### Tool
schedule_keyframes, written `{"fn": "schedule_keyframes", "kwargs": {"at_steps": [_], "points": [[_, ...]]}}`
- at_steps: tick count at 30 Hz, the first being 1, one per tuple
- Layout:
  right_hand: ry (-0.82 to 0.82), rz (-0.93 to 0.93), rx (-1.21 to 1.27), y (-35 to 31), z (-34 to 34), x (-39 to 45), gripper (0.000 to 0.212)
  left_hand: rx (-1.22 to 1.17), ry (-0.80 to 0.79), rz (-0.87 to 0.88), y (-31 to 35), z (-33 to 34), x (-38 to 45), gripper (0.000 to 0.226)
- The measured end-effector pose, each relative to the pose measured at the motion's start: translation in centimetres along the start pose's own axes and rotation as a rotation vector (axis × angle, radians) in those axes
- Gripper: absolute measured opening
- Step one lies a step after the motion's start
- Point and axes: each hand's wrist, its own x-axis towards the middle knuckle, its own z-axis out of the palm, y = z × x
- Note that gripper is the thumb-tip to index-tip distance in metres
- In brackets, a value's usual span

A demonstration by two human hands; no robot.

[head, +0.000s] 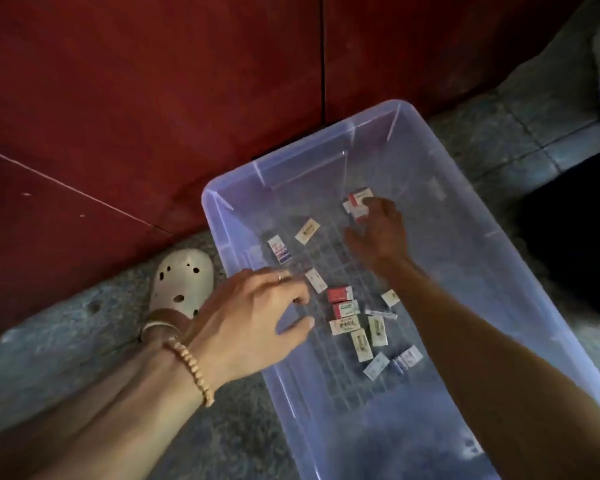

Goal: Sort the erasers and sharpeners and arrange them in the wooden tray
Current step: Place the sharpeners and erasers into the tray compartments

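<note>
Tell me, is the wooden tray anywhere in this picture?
No, only a clear plastic bin shows, with small erasers scattered on its floor and both hands reaching in.

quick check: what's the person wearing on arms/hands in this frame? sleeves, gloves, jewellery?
Both forearms are bare: no sleeves and no gloves in view. The left hand has a thin ring on one finger, and a bracelet of small pale beads sits around the left wrist. The right hand shows no ring, watch or band that I can make out; it is dimly lit, though.
</note>
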Motion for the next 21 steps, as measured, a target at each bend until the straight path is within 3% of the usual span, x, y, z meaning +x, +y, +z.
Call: {"fn": "schedule_keyframes", "kwargs": {"at_steps": [3,12,16,19,21], "points": [[0.076,-0.006,0.044,0.5,3.4,2.7,0.072,0.12,0.039,0.043,-1.4,0.7,0.8,0.028],[0.28,-0.095,0.088,1.6,7.4,2.4,0.052,0.137,0.09,0.004,-1.1,1.6,1.6,0.027],[0.191,-0.117,0.027,1.4,8.0,3.1,0.068,0.155,0.127,-0.007,-0.9,1.8,1.8,0.023],[0.173,-0.206,-0.019,1.5,9.0,2.2,0.039,0.16,0.158,-0.007,-0.9,1.9,2.0,0.021],[0.179,-0.285,-0.049,2.0,9.1,1.8,0.038,0.164,0.167,-0.018,-0.9,2.0,1.9,0.021]]}}
